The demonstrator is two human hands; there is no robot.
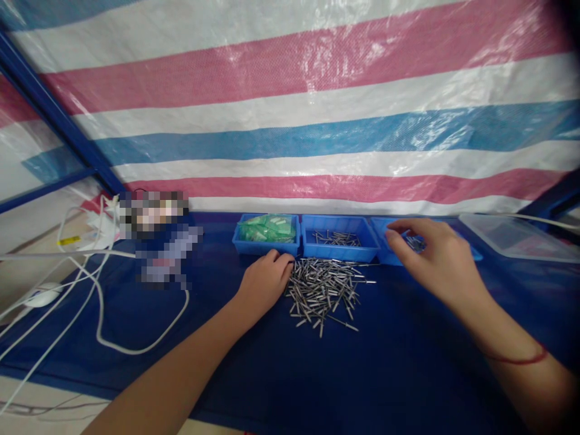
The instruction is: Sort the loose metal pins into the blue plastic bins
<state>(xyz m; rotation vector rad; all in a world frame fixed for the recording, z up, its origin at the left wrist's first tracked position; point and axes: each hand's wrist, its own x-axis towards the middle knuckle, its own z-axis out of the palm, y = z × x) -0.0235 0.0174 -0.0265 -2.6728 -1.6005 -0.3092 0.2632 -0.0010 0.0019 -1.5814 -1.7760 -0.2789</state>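
Observation:
A pile of small metal rivets (325, 291) lies on the blue table cloth (385, 362). My left hand (264, 280) rests at the pile's left edge, fingers curled into a loose fist touching the rivets. My right hand (435, 254) reaches over the right blue bin (387, 251), fingers bent and pinched above the metal pieces inside it; whether it holds one is hidden. The middle blue bin (339, 249) holds a few rivets. The left blue bin (244, 244) holds green packets (267, 228).
A clear plastic lid or tray (516, 238) lies at the far right. White cables (104, 314) loop across the left side near a white mouse (41, 295). A striped tarp (290, 109) hangs behind the bins. A blurred object sits at back left.

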